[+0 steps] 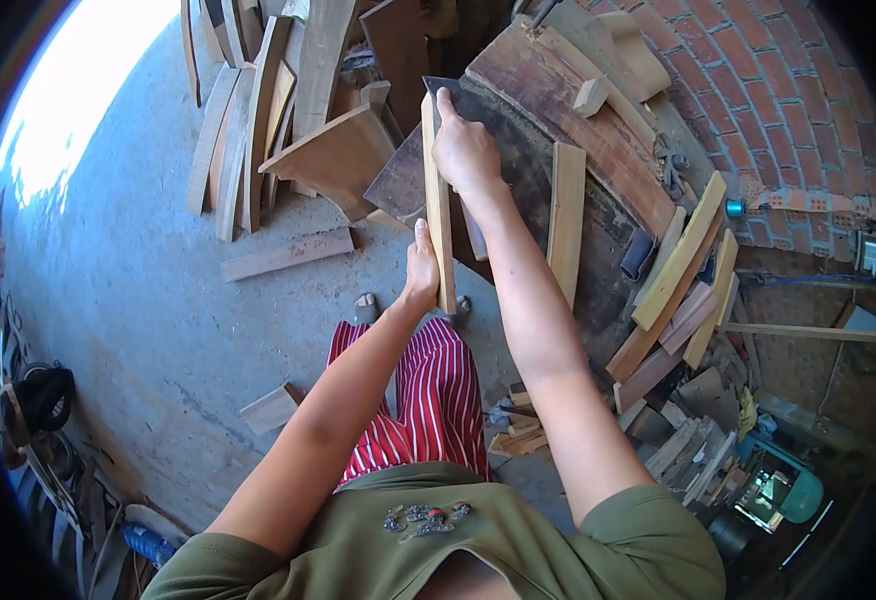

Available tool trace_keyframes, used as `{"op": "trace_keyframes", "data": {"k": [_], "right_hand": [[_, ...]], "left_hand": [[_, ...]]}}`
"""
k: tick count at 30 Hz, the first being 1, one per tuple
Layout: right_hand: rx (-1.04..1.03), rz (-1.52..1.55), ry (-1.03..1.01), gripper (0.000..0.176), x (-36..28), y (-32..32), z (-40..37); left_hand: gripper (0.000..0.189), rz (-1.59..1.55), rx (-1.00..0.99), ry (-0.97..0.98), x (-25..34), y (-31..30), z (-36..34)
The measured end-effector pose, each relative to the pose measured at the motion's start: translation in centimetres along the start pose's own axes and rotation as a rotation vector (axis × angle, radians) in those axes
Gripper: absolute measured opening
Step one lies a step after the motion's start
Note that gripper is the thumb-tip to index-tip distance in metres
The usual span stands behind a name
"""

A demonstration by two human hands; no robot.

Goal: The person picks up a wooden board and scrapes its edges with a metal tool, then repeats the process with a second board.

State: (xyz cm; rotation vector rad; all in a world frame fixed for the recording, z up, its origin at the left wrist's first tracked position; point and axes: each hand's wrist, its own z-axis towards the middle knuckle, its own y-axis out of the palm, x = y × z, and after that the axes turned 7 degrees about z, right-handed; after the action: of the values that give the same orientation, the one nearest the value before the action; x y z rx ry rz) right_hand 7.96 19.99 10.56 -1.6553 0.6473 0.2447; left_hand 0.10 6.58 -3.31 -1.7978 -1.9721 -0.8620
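Left hand (421, 268) grasps the near end of a wooden strip (437, 205); right hand (466, 155) bears on its far end

The left thumb lies up along the strip's side, the fingers mostly hidden behind it, a hold that seems meant to keep the length from rolling or swinging. The right index finger stretches forward onto a dark flat piece (436, 88) at the strip's far tip, probably to keep the two together; the other fingers are curled out of sight, so I cannot tell what they clasp. The strip points straight away from the body, likely so the eye can run along it. Whether it rests on the bench (530, 175) or is held above it is unclear.

Right of the grip, a second wooden length (566, 205) lies on the bench, apart from the strip and within easy reach. Farther right, more lengths (683, 255) lie stacked. Left of the grip, boards (258, 130) stand bunched together, presumably to save floor.
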Motion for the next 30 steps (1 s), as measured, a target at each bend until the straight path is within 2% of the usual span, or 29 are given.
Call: {"op": "trace_keyframes", "data": {"k": [5, 11, 13, 15, 17, 20, 24, 27, 30], "right_hand": [[-0.045, -0.055, 0.024, 0.059, 0.8, 0.1, -4.3], [0.031, -0.039, -0.018, 0.059, 0.1, 0.6, -0.8], [0.027, -0.02, -0.024, 0.059, 0.0, 0.2, -3.0], [-0.125, -0.058, 0.047, 0.059, 0.3, -0.3, -5.8], [-0.137, -0.063, 0.054, 0.06, 0.3, -0.1, -5.1], [0.015, -0.025, -0.025, 0.059, 0.5, 0.7, -0.7], [-0.064, -0.037, 0.01, 0.057, 0.3, -0.2, -4.8], [-0.067, -0.015, 0.016, 0.056, 0.9, 0.0, -5.2], [0.031, 0.021, -0.014, 0.053, 0.4, 0.2, -1.5]], "left_hand": [[0.07, -0.014, -0.05, 0.009, -0.2, -0.2, 0.5], [0.07, -0.029, -0.024, 0.001, -0.1, -0.1, 0.2], [0.07, -0.002, -0.007, -0.017, -0.1, -0.3, 0.9], [0.071, -0.044, -0.101, 0.028, -0.7, -0.5, 1.0], [0.072, -0.023, -0.084, 0.027, -0.6, -0.6, 1.0], [0.071, -0.031, -0.047, -0.064, 1.0, -0.2, -0.8], [0.071, 0.02, -0.065, 0.007, 0.0, -0.4, 0.4], [0.071, 0.003, -0.068, 0.024, -0.7, -0.5, 0.8], [0.068, 0.006, -0.056, 0.016, 0.0, -0.3, 0.1]]}}
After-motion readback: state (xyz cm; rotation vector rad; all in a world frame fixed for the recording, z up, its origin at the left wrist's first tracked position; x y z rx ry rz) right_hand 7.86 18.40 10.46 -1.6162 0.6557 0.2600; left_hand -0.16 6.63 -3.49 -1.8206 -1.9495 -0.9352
